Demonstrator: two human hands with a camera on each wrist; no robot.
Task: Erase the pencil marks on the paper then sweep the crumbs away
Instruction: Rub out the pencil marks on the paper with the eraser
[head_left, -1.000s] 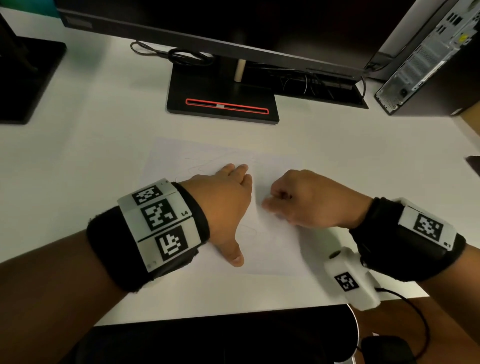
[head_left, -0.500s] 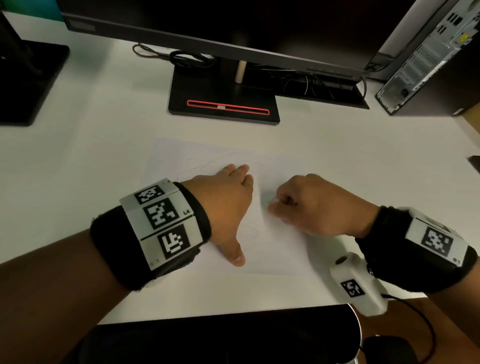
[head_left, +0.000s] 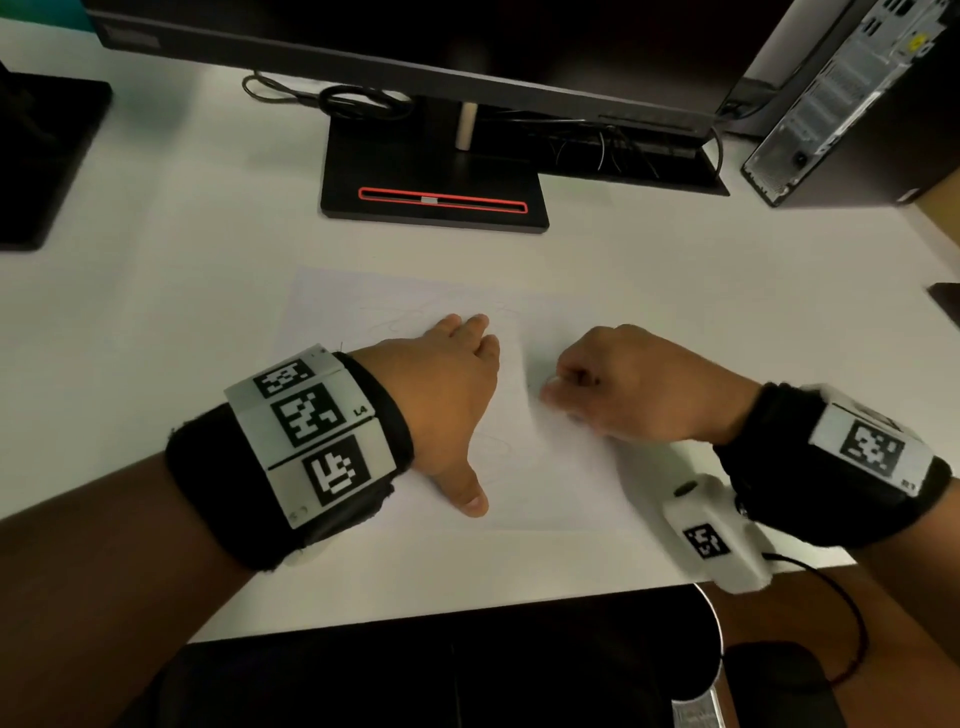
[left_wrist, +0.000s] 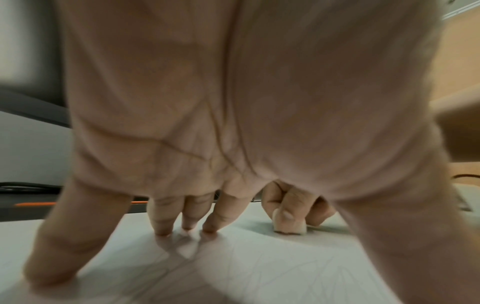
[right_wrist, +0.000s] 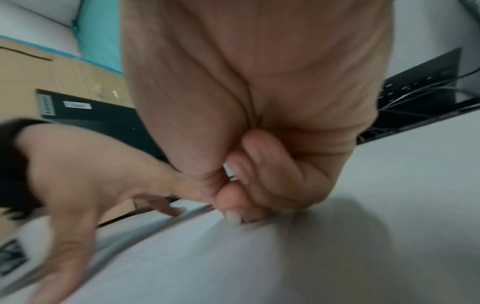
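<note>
Our left hand (head_left: 441, 395) lies flat on the paper (head_left: 545, 478), fingers straight and spread, the thumb splayed toward six o'clock and the fingertips (left_wrist: 163, 230) pressed down on the sheet. The paper sits on the white desk (head_left: 156, 312) at the centre of the head view, at six o'clock from the black monitor base (head_left: 431, 171) with its red-edged slot.

Our right hand (head_left: 639, 389) is at three o'clock of the left, close beside it but apart, curled tight with thumb and fingers pinched together and pressed down onto the sheet. In the left wrist view a small pale block, which we take to be the eraser (left_wrist: 289, 228), shows under the thumb and touches the paper; the right wrist view is blurred, so there we can only make out the bunched fingers (right_wrist: 233, 197) against the surface.

Faint pencil marks (head_left: 493, 447) loop across the sheet between the two hands and toward twelve o'clock of the left fingers; more thin lines (left_wrist: 298, 271) show beneath the left palm. We cannot make out any crumbs.

A computer tower (head_left: 852, 98) stands at two o'clock, tangled cables (head_left: 353, 101) lie behind the monitor base, and another dark stand (head_left: 41, 150) sits at ten o'clock.
</note>
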